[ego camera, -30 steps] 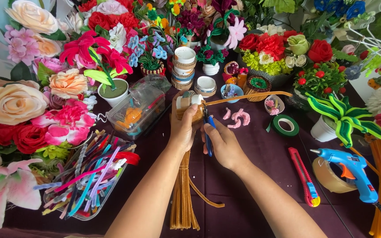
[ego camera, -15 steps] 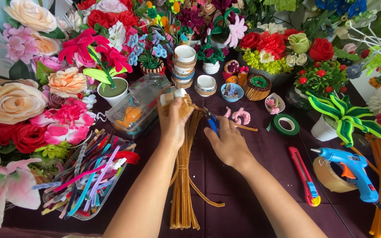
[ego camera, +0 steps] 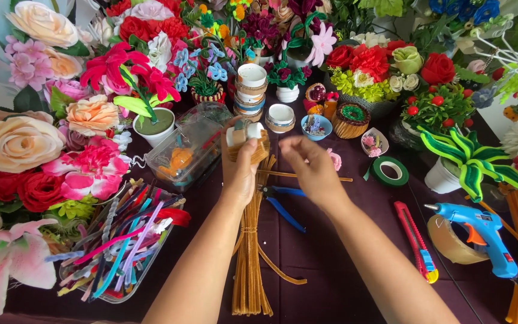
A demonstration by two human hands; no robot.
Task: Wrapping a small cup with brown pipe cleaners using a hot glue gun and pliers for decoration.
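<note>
My left hand (ego camera: 239, 171) grips a small white pot wrapped in tan pipe cleaner (ego camera: 246, 139), held up over the table's middle. My right hand (ego camera: 310, 167) hovers just to its right, fingers pinched near the wrapped pot; I cannot tell if it holds a strand. A loose tan pipe cleaner (ego camera: 307, 176) lies flat under it. Blue-handled pliers (ego camera: 284, 207) rest on the purple cloth between my wrists. A tied bundle of tan pipe cleaners (ego camera: 248, 258) stretches toward me below my left arm.
Clear tray of mixed coloured pipe cleaners (ego camera: 118, 246) at left. Clear plastic box (ego camera: 188, 150), stacked white cups (ego camera: 251, 90), green tape roll (ego camera: 389, 171), red utility knife (ego camera: 416, 240), blue glue gun (ego camera: 481, 231) and tape ring (ego camera: 451, 240) at right. Craft flowers crowd the back and sides.
My left hand has lifted the wrapped pot up and turned it. My right hand left the pliers on the cloth and moved up beside the pot.
</note>
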